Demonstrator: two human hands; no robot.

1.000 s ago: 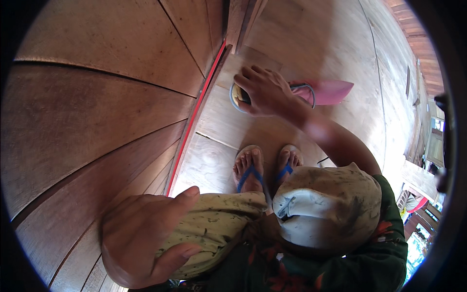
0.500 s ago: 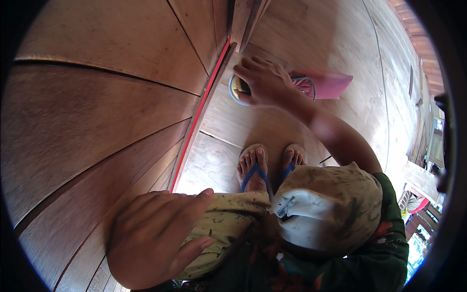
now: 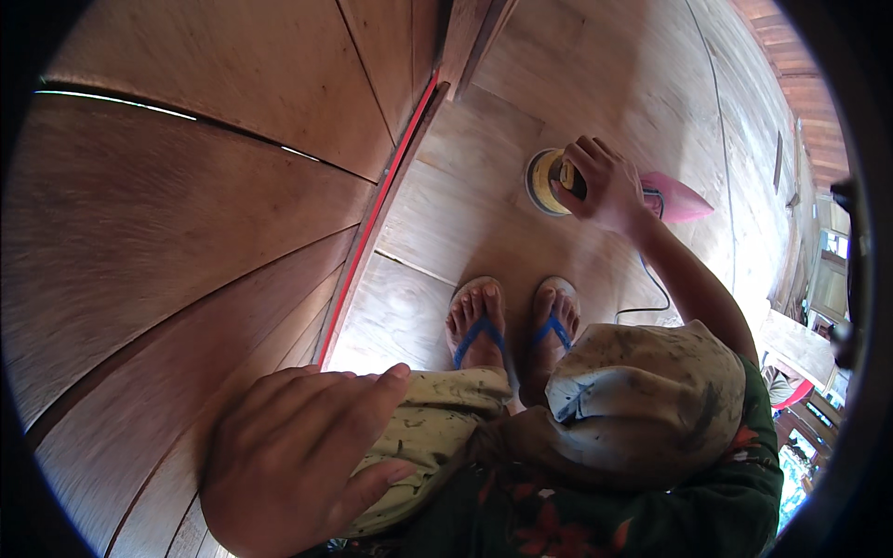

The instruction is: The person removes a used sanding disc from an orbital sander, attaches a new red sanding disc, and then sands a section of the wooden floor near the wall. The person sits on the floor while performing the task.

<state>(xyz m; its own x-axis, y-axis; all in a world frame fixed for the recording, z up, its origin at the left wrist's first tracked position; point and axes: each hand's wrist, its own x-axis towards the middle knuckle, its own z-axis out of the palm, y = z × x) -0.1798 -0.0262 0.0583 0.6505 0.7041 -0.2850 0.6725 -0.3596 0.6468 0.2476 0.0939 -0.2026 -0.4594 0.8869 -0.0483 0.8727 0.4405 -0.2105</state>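
My right hand [image 3: 612, 191] grips a yellow and black orbital sander [image 3: 542, 183] from above, fingers wrapped over its top. The sander's round pad lies on the wooden floor boards [image 3: 419, 209] beyond my feet. A pink dust bag [image 3: 686, 199] sticks out from its right side, partly hidden behind my wrist. From under my forearm a dark power cord [image 3: 662, 296] loops toward my right knee. My left hand [image 3: 302, 456] is open, fingers stretched and thumb apart, above my left trouser leg [image 3: 446, 409] and close to the wooden wall; it holds nothing.
A plank wall [image 3: 186, 223] rises on the left, with a red strip [image 3: 381, 219] along its foot. A post [image 3: 462, 42] stands at the wall's far end. My feet in blue-strapped flip-flops [image 3: 481, 330] stand before the sander. Another cable [image 3: 721, 121] crosses the floor at right.
My right hand has moved the sander right and slightly nearer, away from the red strip at the wall. The dust bag has shifted with it, and more cord shows. My left hand stays nearly still.
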